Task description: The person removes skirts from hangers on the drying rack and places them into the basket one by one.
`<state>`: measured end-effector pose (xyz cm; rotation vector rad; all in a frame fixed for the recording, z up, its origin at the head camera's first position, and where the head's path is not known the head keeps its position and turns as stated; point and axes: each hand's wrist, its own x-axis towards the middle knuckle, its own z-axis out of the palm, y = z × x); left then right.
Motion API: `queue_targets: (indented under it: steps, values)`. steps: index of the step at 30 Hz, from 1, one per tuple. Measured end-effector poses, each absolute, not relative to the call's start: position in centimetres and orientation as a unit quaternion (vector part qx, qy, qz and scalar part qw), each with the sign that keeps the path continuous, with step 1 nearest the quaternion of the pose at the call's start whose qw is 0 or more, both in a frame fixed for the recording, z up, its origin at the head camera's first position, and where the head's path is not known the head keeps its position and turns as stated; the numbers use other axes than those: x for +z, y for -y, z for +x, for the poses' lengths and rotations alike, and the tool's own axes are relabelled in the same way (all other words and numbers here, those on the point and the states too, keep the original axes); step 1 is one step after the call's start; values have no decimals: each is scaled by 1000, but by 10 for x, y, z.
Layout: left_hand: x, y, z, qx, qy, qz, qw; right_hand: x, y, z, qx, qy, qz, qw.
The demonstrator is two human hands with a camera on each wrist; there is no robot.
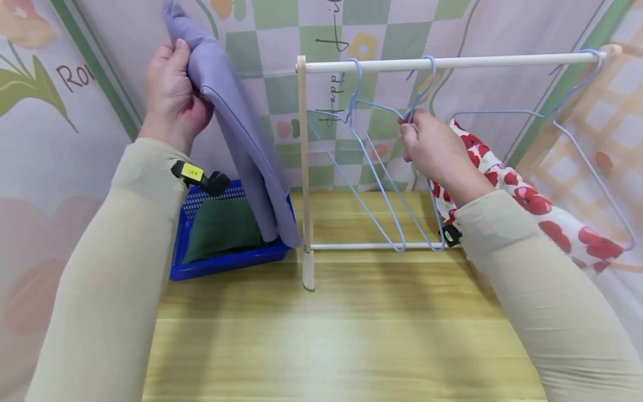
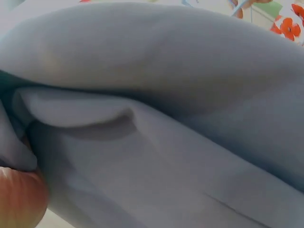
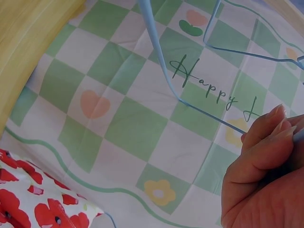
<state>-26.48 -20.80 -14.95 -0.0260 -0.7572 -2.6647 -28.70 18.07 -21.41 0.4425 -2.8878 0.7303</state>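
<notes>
two hands, both gripping. left hand (image 1: 176, 95), upper left of frame: fingers curled tight on one lavender cloth (image 1: 236, 117), folded lengthwise, running from the top edge down to just left of center. right hand (image 1: 434, 142), right of center: pinches the neck of the middle hanger (image 1: 380, 106), whose hook sits over the top rail.

hangers: 3, all blue wire, all hooked on the one top rail (image 1: 477, 61). left hanger (image 1: 370, 165) bare, near the post; right hanger (image 1: 494, 111) carries one flowered cloth (image 1: 532, 201), red on white, right side of frame. one lower rail (image 1: 351, 246). one basket (image 1: 231, 264), blue, lower left of center, with one green cloth (image 1: 223, 229) inside. all on a wood-look table (image 1: 331, 335).

in the way: lavender cloth hangs across the basket's right side; left post (image 1: 303, 156) stands between it and the hangers. right forearm covers part of the flowered cloth.

hard to see: lavender cloth fills most of the left wrist view, left fingers mostly hidden there. right hand cut off at the right edge of its wrist view. rack's right foot not visible.
</notes>
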Motion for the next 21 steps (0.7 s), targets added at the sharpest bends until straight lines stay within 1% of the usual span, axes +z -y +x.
queue_targets:
  steps: [4, 9, 21]
  values:
    - [-160, 207, -268, -956, 248, -18, 159, -215, -181, -287, 244, 956, 147, 65]
    - [-179, 211, -268, -951, 272, -11, 147, -216, -179, -287, 244, 955, 153, 66]
    - [-201, 234, -255, -932, 330, 12, 148, -214, -180, -286, 242, 956, 153, 68]
